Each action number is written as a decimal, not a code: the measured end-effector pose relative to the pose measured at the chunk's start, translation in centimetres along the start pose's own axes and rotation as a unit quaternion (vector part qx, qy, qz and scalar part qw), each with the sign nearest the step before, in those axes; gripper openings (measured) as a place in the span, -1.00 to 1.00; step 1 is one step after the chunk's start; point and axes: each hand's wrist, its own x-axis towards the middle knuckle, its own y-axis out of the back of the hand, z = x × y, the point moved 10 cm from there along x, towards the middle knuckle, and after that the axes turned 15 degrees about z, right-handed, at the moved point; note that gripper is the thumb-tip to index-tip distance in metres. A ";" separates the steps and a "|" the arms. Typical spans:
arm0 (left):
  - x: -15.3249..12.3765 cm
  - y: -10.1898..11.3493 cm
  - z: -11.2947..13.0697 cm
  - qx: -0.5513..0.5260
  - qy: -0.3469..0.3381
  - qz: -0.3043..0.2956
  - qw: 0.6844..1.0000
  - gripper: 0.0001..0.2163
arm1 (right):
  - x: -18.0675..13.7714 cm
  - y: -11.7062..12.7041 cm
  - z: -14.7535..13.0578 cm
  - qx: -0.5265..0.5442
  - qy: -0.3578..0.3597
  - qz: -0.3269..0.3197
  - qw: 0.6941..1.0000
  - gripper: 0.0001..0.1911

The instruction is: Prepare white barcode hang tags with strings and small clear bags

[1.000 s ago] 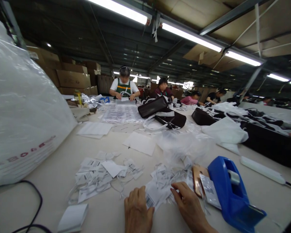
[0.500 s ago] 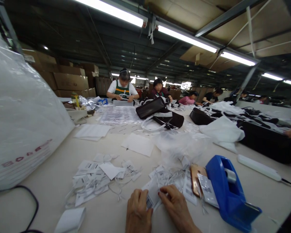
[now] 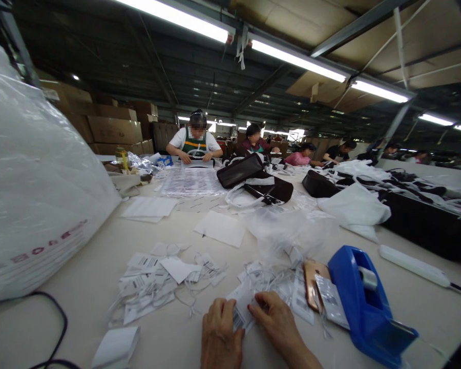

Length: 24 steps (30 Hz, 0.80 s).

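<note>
My left hand [image 3: 221,335] and my right hand [image 3: 278,325] rest at the table's near edge, fingers pinched together on a white barcode tag [image 3: 240,307] with a string. The tag lies at the front of a pile of similar tags and strings [image 3: 271,282]. A second scatter of white barcode tags [image 3: 157,279] spreads to the left of my hands.
A blue tape dispenser [image 3: 364,307] stands right of my hands, a phone [image 3: 313,282] beside it. A big clear plastic bag [image 3: 34,179] fills the left. Black handbags [image 3: 253,177], white sheets and a black cable [image 3: 57,328] lie about. Several co-workers sit at the far end.
My right hand has slid left from the tag pile to meet the left hand, and both now pinch one tag. The view shifted slightly.
</note>
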 end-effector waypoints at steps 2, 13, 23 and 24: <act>0.0 -0.1 -0.1 0.003 -0.001 -0.001 1.000 -0.62 | 0.1 0.0 -0.1 0.008 -0.005 0.002 1.000 -0.86; 0.1 0.6 0.1 -0.028 0.012 0.005 1.000 -0.62 | -0.2 0.6 -0.3 0.120 -0.060 0.022 0.991 -0.96; 0.7 2.8 0.9 -0.174 -0.019 0.061 0.983 -0.87 | -1.3 1.1 -1.7 0.270 -0.135 -0.036 0.953 -0.86; 0.8 2.6 0.9 -0.206 -0.010 0.042 0.978 -0.87 | -1.4 1.4 -1.8 0.284 -0.144 -0.038 0.947 -0.85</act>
